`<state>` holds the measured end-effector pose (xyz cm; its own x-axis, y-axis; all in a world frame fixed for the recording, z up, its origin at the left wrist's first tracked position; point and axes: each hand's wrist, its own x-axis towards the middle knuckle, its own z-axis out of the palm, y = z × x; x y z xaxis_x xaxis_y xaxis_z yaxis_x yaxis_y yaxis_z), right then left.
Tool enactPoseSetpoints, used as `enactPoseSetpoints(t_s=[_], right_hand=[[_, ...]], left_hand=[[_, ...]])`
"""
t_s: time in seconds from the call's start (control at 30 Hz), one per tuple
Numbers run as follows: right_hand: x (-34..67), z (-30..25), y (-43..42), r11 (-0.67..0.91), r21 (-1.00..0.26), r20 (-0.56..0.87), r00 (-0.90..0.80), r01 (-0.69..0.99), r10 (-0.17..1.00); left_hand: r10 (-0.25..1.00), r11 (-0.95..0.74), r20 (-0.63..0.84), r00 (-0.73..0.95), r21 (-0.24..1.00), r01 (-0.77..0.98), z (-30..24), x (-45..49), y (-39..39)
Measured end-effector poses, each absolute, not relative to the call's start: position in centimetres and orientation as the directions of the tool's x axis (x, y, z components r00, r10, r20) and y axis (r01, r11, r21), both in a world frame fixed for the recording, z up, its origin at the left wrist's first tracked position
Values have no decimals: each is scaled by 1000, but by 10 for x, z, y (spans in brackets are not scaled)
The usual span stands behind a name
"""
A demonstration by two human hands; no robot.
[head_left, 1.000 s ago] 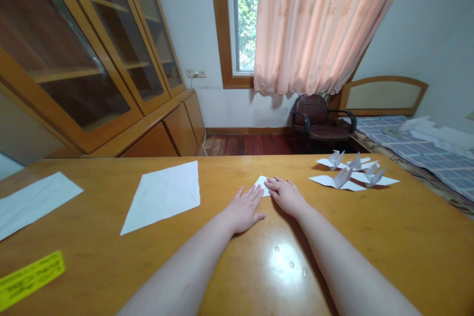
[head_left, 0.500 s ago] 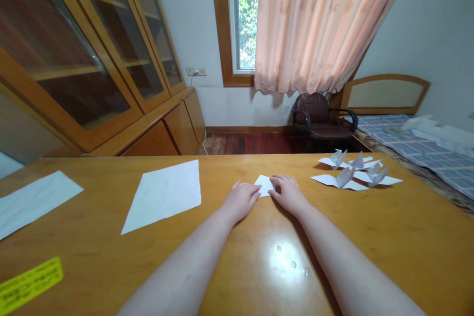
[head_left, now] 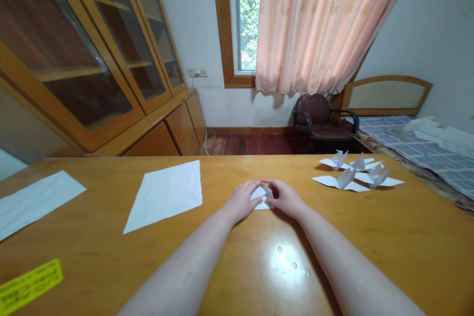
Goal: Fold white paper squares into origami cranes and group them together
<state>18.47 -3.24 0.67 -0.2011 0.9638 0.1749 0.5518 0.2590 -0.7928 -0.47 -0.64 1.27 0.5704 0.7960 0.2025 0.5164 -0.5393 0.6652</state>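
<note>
A small folded white paper (head_left: 262, 199) lies on the wooden table (head_left: 370, 237), pinched from both sides. My left hand (head_left: 242, 201) curls its fingers over the paper's left edge. My right hand (head_left: 284, 198) grips the right edge, fingertips meeting the left hand's above the paper. Most of the paper is hidden under my fingers.
A white square sheet (head_left: 166, 194) lies to the left, another white sheet (head_left: 33, 202) at the far left, a yellow slip (head_left: 27, 286) near the front left corner. Several folded paper cranes (head_left: 357, 174) stand at the right. Beyond the table are a cabinet, a chair (head_left: 320, 121) and a bed.
Both hands went from lying flat on the small paper to curling round it and lifting its edges. The hands have drawn slightly nearer to me.
</note>
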Motion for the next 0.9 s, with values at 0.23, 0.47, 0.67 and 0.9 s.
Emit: enactPoseSetpoints(t_s=[0.23,0.47,0.67,0.9], right_hand=[[185,5,-29,199,-835,134,-161,513,978],[181,22,-36,130,-868,36,-202,478,979],[182,17,-34,74,-899,-5,-179,432,984],[181,16,-33,143,-880,72,-171,453,983]], left_hand=[[844,-432,196,500,800,416,14,-3,-5],[873,-334,149,464,876,348,8,-2,-5],[909,-323,208,360,899,295,13,-2,-5],[905,-393,293,308,854,342,15,-4,-2]])
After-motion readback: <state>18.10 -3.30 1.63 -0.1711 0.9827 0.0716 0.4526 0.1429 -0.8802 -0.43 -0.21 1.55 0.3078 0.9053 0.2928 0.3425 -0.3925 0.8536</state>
